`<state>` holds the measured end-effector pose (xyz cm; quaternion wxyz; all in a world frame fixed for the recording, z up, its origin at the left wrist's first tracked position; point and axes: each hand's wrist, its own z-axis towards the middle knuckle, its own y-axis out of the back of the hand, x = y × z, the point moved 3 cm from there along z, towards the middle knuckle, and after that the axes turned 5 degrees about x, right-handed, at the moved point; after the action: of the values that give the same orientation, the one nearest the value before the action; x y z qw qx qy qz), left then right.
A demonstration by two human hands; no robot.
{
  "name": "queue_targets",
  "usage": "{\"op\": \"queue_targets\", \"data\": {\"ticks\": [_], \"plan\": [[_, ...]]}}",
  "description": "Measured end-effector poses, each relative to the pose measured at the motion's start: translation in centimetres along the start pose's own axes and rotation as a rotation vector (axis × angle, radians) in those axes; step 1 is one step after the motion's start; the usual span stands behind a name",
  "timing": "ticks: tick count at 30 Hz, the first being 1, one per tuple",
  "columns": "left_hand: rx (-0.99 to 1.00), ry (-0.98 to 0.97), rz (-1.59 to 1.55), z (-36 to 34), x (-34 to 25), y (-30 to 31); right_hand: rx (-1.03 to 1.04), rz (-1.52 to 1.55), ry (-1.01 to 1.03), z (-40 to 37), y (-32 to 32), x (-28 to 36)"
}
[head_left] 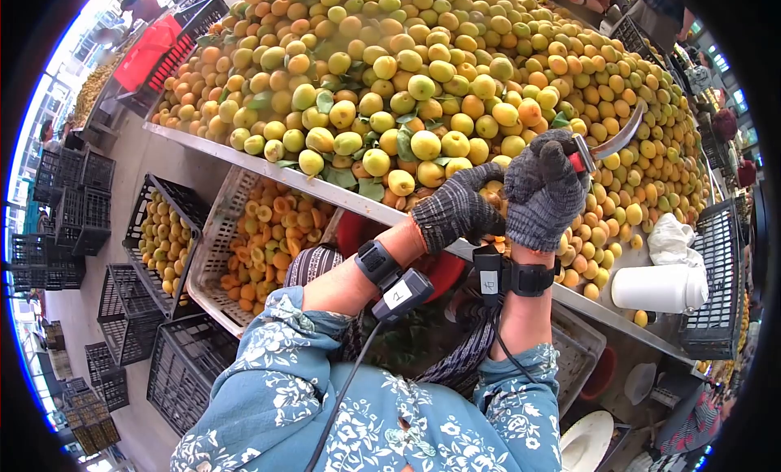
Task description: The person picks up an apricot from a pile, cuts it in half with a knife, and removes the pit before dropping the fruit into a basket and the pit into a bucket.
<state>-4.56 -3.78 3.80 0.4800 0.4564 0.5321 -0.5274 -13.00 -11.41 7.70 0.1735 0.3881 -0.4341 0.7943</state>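
Note:
My right hand [547,194], in a dark grey knit glove, is closed around the red handle of a knife [620,139] with a curved, hooked blade pointing up and to the right. Close beside it, my left hand [457,210], gloved alike, curls its fingers and thumb about an apricot [493,197], mostly hidden between the hands. Both hands are above the near edge of a metal-rimmed table [268,169], heaped with yellow-orange apricots [423,86] and some green leaves.
Below the table's left edge, a white crate [213,228] contains halved apricots, beside a black crate [195,208] of whole ones. A white container [659,288] and a black crate [712,281] are at the right. A red basin [443,278] is under my arms. Stacked crates and people appear farther off.

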Motion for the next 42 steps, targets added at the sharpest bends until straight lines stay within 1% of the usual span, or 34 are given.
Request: {"op": "queue_targets", "data": {"ticks": [1,2,3,6,8,12,13,14,15,16,17,18,19,20,22,23,24,25,26,27,28,30,31,33,34,36,38,40,41,42], "plan": [[0.000,-0.001,0.000,0.2,0.3,0.1,-0.048,0.062,-0.027,0.2,0.5,-0.5],[-0.019,-0.079,0.120,0.4,0.7,0.2,-0.097,0.124,-0.054,0.4,1.0,-0.8],[-0.037,-0.156,0.239,0.5,0.7,0.3,-0.097,0.124,-0.054,0.5,1.2,-0.8],[-0.052,-0.199,0.279,0.5,1.1,0.3,-0.083,0.195,-0.107,0.7,2.0,-1.2],[-0.066,-0.202,0.257,0.5,1.0,0.3,-0.108,0.278,-0.187,0.7,2.8,-2.2],[-0.079,-0.206,0.214,0.8,1.0,0.3,-0.125,0.279,-0.199,0.5,3.4,-2.8],[-0.079,-0.208,0.215,0.7,1.0,0.2,-0.134,0.348,-0.214,0.7,3.9,-3.1],[-0.122,-0.210,0.299,0.5,1.0,0.2,-0.142,0.417,-0.230,0.8,4.3,-3.3],[-0.166,-0.214,0.382,0.4,1.0,0.1,-0.138,0.414,-0.229,0.9,4.2,-3.3],[-0.166,-0.221,0.383,0.6,1.3,0.1,-0.194,0.456,-0.229,0.9,4.3,-3.4],[-0.175,-0.249,0.291,0.8,1.8,0.2,-0.252,0.499,-0.227,0.9,4.3,-3.4],[-0.183,-0.278,0.201,1.0,1.9,0.3,-0.248,0.500,-0.220,0.9,4.2,-3.1],[-0.203,-0.072,0.208,0.8,2.1,0.8,-0.246,0.367,-0.182,0.8,4.2,-2.5],[-0.306,-0.140,0.280,1.4,3.8,1.4,-0.241,0.233,-0.140,0.7,4.1,-1.6],[-0.319,-0.078,0.306,1.5,2.9,2.2,-0.182,-0.120,-0.075,0.5,3.5,0.1],[-0.369,-0.159,0.307,1.8,3.9,2.8,-0.168,-0.266,-0.085,0.6,3.4,-0.3],[-0.393,-0.180,0.367,1.4,2.9,2.8,-0.159,-0.412,-0.096,0.5,2.9,-0.9],[-0.430,-0.185,0.408,1.2,2.2,2.8,-0.095,-0.494,-0.143,-0.2,1.7,-1.3],[-0.464,-0.187,0.450,1.1,1.7,2.8,0.020,-0.685,-0.147,-0.7,1.1,-1.8],[-0.477,-0.248,0.532,1.0,1.2,2.9,0.108,-0.872,-0.118,-1.2,0.3,-2.1],[-0.536,-0.190,0.611,1.0,1.5,3.3,0.111,-0.999,-0.149,-1.6,-0.6,-1.9],[-0.530,-0.102,0.744,0.5,1.5,3.5,0.181,-1.150,-0.082,-1.5,-0.6,-2.2],[-0.530,-0.103,0.744,0.4,1.4,3.7,0.181,-1.150,-0.081,-1.4,-0.3,-2.4],[-0.424,0.069,0.928,0.5,1.5,4.0,0.198,-1.011,-0.257,-1.4,0.4,-3.2],[-0.422,0.073,0.928,0.3,1.3,4.0,0.196,-1.009,-0.262,-1.6,0.3,-3.3],[-0.411,0.136,1.033,-0.1,0.7,4.0,0.185,-1.105,-0.161,-1.9,-0.3,-2.9],[-0.387,0.178,1.036,-0.6,-0.2,4.5,0.176,-1.141,-0.170,-1.8,-0.5,-3.0],[-0.416,0.284,1.092,-1.8,-0.9,5.6,0.169,-1.381,-0.068,-1.8,-0.5,-3.0],[-0.505,0.125,1.065,-2.4,-0.5,6.7,0.174,-1.313,-0.052,-1.9,-0.5,-2.7],[-0.535,0.008,0.918,-2.9,-0.3,7.9,0.162,-1.296,-0.016,-1.8,-0.5,-2.4]]}}
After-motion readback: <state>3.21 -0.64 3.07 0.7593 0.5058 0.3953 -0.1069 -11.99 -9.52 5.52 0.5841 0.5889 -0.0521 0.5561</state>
